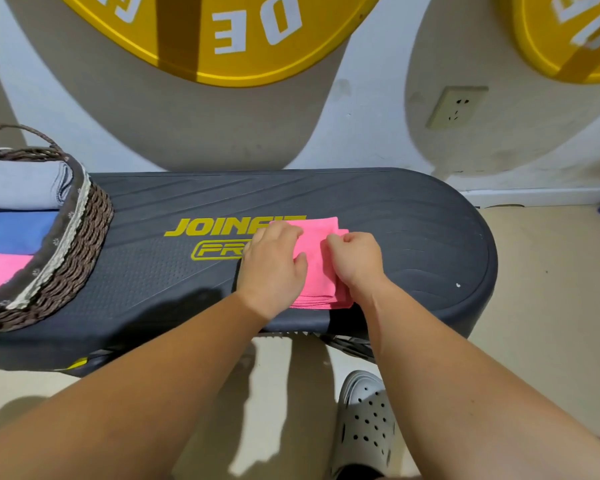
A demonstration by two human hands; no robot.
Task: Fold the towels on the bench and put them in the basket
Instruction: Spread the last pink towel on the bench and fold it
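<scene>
A folded pink towel lies on the dark bench, right of its yellow lettering. My left hand rests flat on the towel's left part, fingers spread. My right hand sits on the towel's right side, its fingers curled and pinching the upper right fold. At the bench's left end stands a brown woven basket. Inside it lie a grey towel, a blue towel and a pink towel, all folded.
A wall with a power socket and two yellow round signs stands right behind the bench. Tan floor lies to the right and in front. My foot in a grey clog is below the bench's front edge.
</scene>
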